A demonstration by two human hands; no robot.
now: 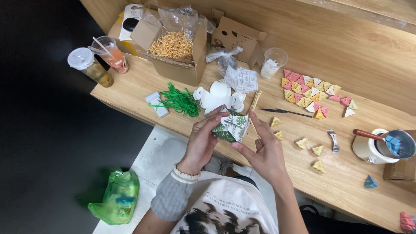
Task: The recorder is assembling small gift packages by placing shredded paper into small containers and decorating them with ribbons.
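paper, leaf-print little box [233, 127] pinched between left hand [200, 145] and right hand [264, 151], just over the worktop's [346, 173] near edge. looks light, thin, crushable, so hold by the folded edges. green ribbon [180, 102] further back.

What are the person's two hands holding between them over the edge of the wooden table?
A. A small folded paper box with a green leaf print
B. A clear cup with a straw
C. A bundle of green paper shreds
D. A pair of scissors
A: the left hand and right hand both grip the leaf-print paper box, while the green shreds lie apart on the table.
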